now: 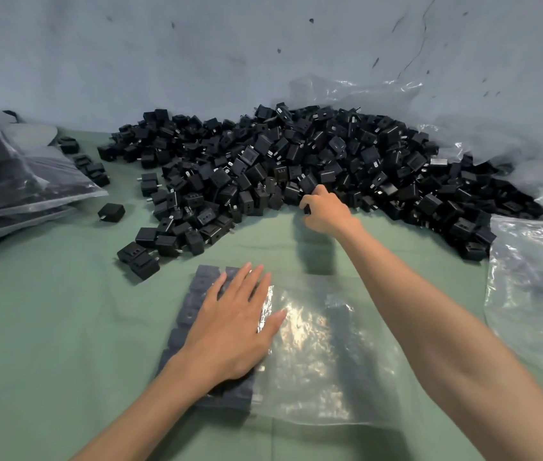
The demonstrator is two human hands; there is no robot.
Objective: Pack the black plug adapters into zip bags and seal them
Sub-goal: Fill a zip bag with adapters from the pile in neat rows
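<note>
Green cloth covers the bench (47, 311), with a grey-blue sheet (197, 61) hanging behind it. Black plug adapters (296, 154), a large loose heap, lie across the far middle and right of the bench, spilling forward at the near left edge; a single stray adapter (111, 212) sits apart to the left of the heap. A clear zip bag (323, 361) lies flat on the near middle of the bench, its left part filled with packed adapters (193, 301) set in close rows and its right part holding none that can be made out. The left hand (230, 327) rests palm down on the filled part of the bag, fingers (257, 281) straight and slightly spread, gripping nothing. The right hand (325, 211) is extended to the near edge of the heap, fingers curled around a black adapter (306, 208) partly visible beneath them; how many pieces it holds cannot be told. Filled bags (14, 181), dark with contents, are stacked at the far left edge. Empty clear bags (536, 287) lie at the right edge, just beside the heap. Crumpled clear plastic sheeting (496, 128) rises behind the right end of the heap.
</note>
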